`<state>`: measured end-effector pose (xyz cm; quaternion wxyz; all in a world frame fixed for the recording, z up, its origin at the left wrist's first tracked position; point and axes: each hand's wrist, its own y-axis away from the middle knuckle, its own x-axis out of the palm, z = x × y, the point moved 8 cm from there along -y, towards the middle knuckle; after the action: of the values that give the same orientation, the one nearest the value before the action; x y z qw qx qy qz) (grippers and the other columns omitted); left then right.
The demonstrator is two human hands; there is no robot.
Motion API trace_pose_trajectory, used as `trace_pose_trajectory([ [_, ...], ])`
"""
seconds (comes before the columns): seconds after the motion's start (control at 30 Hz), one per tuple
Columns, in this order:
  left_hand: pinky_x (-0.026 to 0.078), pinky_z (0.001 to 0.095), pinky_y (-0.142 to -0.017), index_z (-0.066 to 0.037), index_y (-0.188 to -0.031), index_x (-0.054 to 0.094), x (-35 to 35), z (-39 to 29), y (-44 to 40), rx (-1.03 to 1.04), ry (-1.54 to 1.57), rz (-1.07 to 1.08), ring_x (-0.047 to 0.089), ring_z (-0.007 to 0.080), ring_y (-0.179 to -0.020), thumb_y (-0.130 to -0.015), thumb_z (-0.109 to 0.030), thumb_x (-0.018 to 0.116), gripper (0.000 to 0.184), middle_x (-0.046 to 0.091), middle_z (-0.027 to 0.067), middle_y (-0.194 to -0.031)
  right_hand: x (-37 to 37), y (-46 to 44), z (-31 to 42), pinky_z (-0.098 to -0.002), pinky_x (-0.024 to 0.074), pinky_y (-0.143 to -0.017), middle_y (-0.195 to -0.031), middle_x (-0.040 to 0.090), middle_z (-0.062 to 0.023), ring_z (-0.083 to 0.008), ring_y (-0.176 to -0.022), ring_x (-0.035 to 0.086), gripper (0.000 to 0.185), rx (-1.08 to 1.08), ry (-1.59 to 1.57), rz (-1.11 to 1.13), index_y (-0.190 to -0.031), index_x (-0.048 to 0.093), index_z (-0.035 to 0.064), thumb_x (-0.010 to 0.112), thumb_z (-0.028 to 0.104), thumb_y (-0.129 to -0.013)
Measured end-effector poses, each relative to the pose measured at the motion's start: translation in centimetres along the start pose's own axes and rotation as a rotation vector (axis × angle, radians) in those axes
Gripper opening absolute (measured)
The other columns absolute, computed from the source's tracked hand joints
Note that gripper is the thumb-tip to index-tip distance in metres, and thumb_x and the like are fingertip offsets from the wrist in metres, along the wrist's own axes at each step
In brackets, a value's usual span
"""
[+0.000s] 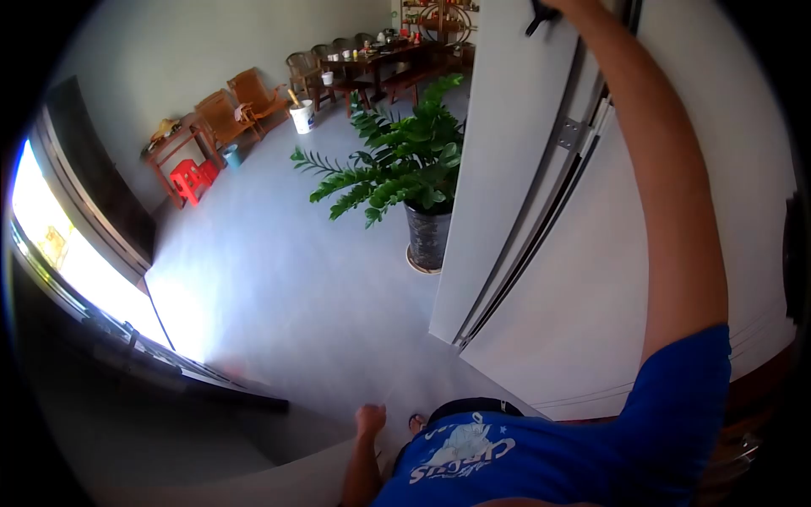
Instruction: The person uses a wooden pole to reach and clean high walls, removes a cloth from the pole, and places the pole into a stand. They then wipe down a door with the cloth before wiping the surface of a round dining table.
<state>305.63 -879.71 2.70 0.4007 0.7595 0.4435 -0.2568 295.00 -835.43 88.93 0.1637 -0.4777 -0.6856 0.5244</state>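
Observation:
At the top edge, my right hand [568, 4] is mostly cut off by the frame. What shows of it is at the black door handle [541, 17], with the arm stretched up along the white door [515, 110]. Low in the middle, my left hand [370, 419] hangs over the grey floor. Its fingers are curled into a loose fist, and nothing shows in it. A metal hinge [572, 133] sits on the white panel edge beside my right forearm.
A leafy green plant [397, 160] in a dark pot [428, 237] stands left of the door. Farther back are a white bucket [302, 117], wooden chairs [221, 118], a red stool [187, 179] and a long dark table [384, 57]. A bright doorway [76, 253] lies left.

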Motion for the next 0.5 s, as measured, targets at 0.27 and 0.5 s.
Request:
trace_pose_trajectory([
  [0.27,0.05,0.0503,-0.091,0.001,-0.088,0.074,3.4,3.4,-1.5,-0.1,0.048,0.129,0.065,0.0451,-0.096,-0.092,-0.044,0.047,0.053,0.069,0.0256,-0.102,7.1,11.9,9.2,-0.0538,0.0341,-0.113,-0.153,0.044,-0.0115,-0.0393,-0.143,0.035,0.048,-0.084,-0.135,-0.285,-0.144,0.053,0.0167,0.055,0.032,-0.098],
  [0.5,0.053,0.0466,-0.086,0.0,-0.086,0.075,-0.3,7.9,-5.8,-0.296,0.304,0.085,0.069,0.0402,-0.089,-0.087,-0.041,0.06,0.044,0.071,0.0224,-0.086,17.8,43.7,23.0,-0.0439,0.0427,-0.103,-0.148,0.051,-0.0136,-0.0314,-0.139,0.045,0.045,-0.459,-0.555,0.238,-0.137,0.057,0.0006,0.045,0.012,-0.095],
])
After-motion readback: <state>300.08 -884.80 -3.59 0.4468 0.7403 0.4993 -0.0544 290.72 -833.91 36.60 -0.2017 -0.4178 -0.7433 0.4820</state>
